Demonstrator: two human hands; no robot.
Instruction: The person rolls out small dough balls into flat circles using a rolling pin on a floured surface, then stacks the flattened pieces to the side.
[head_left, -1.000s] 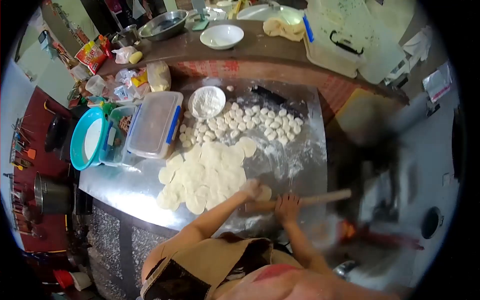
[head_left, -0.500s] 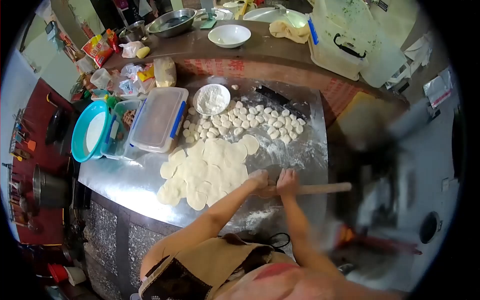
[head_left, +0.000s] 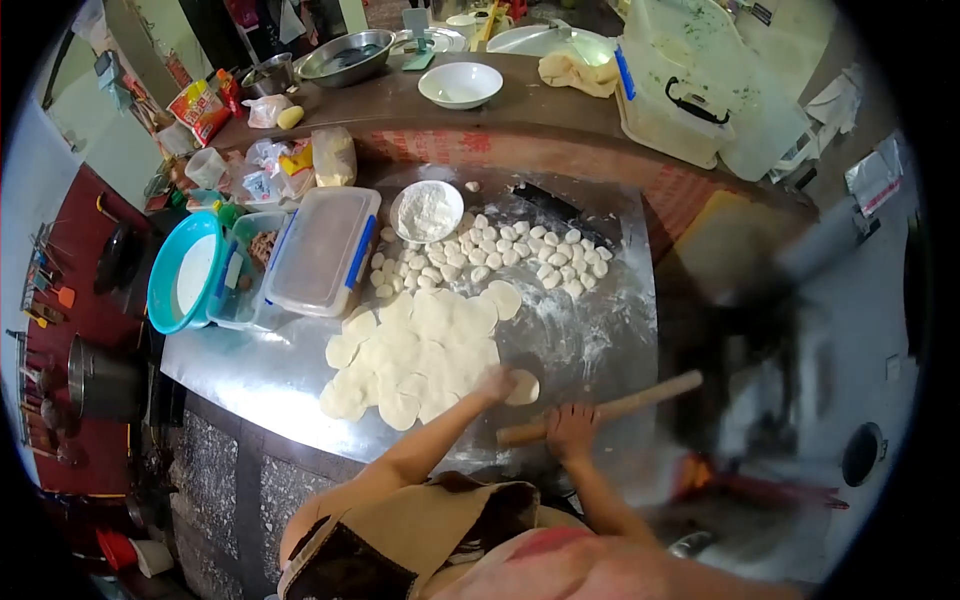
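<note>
A round dough wrapper (head_left: 524,388) hangs at the fingers of my left hand (head_left: 493,383), which is slightly blurred and pinches its edge. Close beside it on the left, a wide spread of overlapping flat wrappers (head_left: 415,345) covers the metal worktop. My right hand (head_left: 572,430) is wrapped round a wooden rolling pin (head_left: 645,396), nearer to me and slanted up to the right. Beyond both hands lie many small dough pieces (head_left: 480,248), dusted with flour, next to a white bowl of flour (head_left: 428,212).
At left stand a lidded plastic container (head_left: 322,245), an open container with minced filling (head_left: 258,250) and a turquoise basin (head_left: 186,275). A dark cleaver-like object (head_left: 545,200) lies at the back. The raised counter (head_left: 540,110) holds a white bowl (head_left: 460,86) and a large plastic box (head_left: 680,110).
Both hands were on the rolling pin. My left hand has left it and moved up-left with a wrapper. The pin has turned, its left end now nearer me.
</note>
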